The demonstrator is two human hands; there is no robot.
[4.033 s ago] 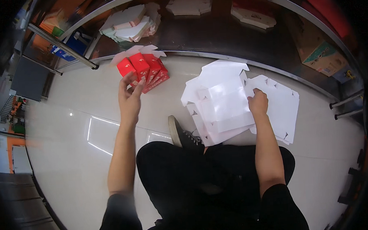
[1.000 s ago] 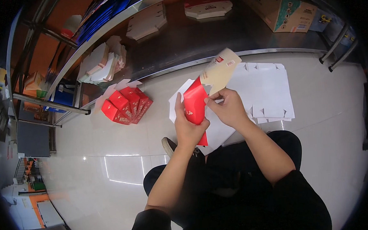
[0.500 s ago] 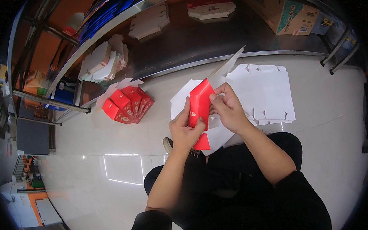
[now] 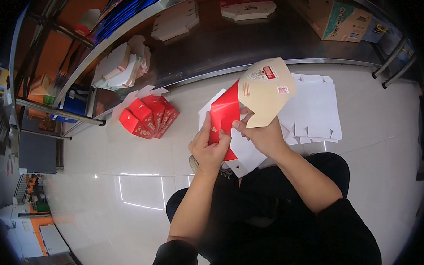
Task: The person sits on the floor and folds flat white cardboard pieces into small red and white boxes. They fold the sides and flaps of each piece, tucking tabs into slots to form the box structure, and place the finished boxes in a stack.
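Note:
I hold a red folding carton [image 4: 224,112] in front of me with both hands. Its beige flap [image 4: 267,92] stands up and fans out to the right. My left hand [image 4: 208,149] grips the carton's red left side from below. My right hand [image 4: 263,135] pinches the carton at the base of the beige flap. Under my hands a stack of flat white carton blanks [image 4: 310,111] lies on the floor. Several folded red cartons [image 4: 147,117] sit in a row on the floor to my left.
A low metal shelf [image 4: 227,42] runs across the back with flat blanks [image 4: 174,23] and a cardboard box [image 4: 337,15] on it. More white folded pieces [image 4: 121,65] are piled on its left end. My black-clad legs [image 4: 272,205] and a shoe fill the lower middle.
Four seconds ago my hands were apart, the left by the red cartons, the right on the white blanks. Now both hold one red carton, and its beige flap has swung up again.

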